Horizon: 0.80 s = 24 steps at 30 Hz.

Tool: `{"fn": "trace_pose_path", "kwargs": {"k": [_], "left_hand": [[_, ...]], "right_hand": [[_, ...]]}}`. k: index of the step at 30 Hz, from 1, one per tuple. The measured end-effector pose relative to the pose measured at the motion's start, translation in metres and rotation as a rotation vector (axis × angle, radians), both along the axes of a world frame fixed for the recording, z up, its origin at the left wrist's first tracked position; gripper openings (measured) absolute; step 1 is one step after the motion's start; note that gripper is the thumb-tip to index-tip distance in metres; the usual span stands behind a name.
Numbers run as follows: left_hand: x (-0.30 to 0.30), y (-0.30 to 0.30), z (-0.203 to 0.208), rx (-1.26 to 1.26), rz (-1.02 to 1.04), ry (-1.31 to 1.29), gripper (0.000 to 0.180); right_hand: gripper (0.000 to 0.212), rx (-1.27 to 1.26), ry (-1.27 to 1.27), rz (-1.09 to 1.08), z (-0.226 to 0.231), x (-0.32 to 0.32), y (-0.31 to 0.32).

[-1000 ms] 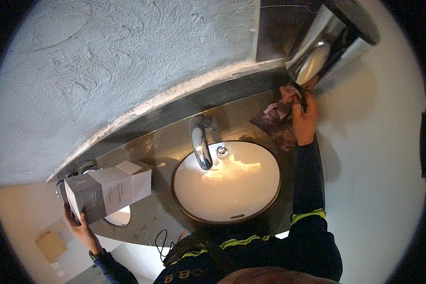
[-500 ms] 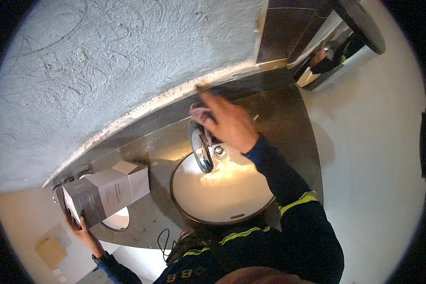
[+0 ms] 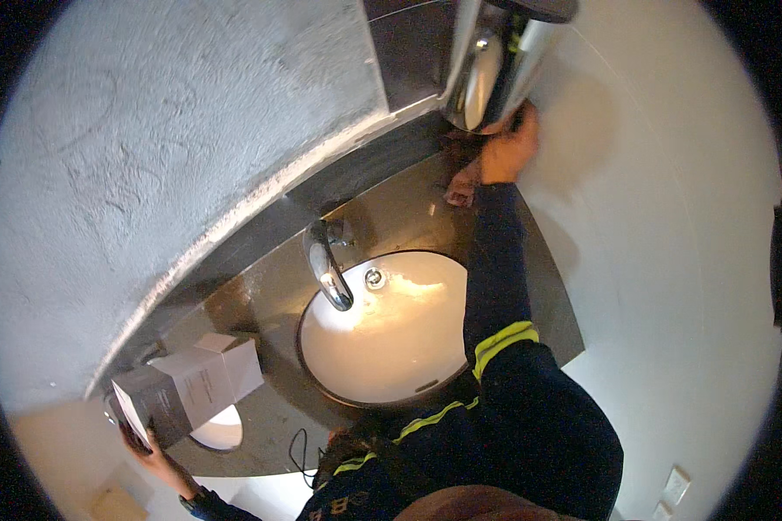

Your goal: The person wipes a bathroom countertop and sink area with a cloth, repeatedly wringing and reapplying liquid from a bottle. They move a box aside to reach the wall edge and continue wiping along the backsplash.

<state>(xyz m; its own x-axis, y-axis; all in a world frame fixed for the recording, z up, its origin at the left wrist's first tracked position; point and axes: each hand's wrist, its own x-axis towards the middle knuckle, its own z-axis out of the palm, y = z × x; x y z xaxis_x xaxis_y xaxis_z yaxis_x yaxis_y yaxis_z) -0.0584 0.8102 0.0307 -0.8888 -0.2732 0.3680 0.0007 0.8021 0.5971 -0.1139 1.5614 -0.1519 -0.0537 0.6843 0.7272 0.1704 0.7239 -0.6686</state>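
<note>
At the left, my left hand (image 3: 150, 456) grips the lower end of a grey and white cardboard box (image 3: 191, 389), fingers along its side and one flap raised at its other end. The box hangs over the counter, partly covering a second white basin (image 3: 220, 430). My right hand (image 3: 511, 154) is stretched into the far right corner, under a shiny metal cylinder (image 3: 487, 74) on the wall. From its closed fingers a crumpled pinkish-brown cloth (image 3: 461, 187) hangs down by the counter. Some of the fingers are hidden behind the hand and cylinder.
A chrome tap (image 3: 328, 273) curves over the oval white basin (image 3: 382, 356) set in the dark counter (image 3: 274, 326). Rough grey plaster wall (image 3: 191, 113) rises behind. A white wall (image 3: 643, 234) closes off the right side, with a switch plate (image 3: 676, 483) low down.
My right hand has moved with the cloth from behind the tap to the far right corner, under the metal cylinder. My left hand still holds the box. The view has turned to the right.
</note>
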Motion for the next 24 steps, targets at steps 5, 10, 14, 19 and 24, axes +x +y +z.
{"fn": "trace_pose_path", "kwargs": {"k": [5, 10, 14, 19, 24], "left_hand": [[0.014, 0.014, 0.031, -0.073, 0.013, -0.012, 0.064], [0.040, 0.018, 0.044, -0.028, 0.010, 0.065, 0.064], [0.058, 0.000, 0.040, 0.081, 0.043, 0.059, 0.063], [0.075, -0.020, 0.036, 0.082, 0.092, 0.079, 0.061], [0.084, -0.023, 0.042, 0.057, 0.055, 0.114, 0.065]], "right_hand": [[0.050, -0.165, 0.106, 0.180, -0.001, -0.016, -0.009], [0.057, -0.213, -0.118, 0.228, -0.001, -0.005, 0.003], [0.055, -0.028, -0.229, 0.206, 0.000, 0.003, 0.017], [0.042, -0.020, -0.341, 0.254, 0.002, -0.014, -0.031], [0.027, 0.005, -0.347, 0.419, 0.019, -0.020, -0.110]]}}
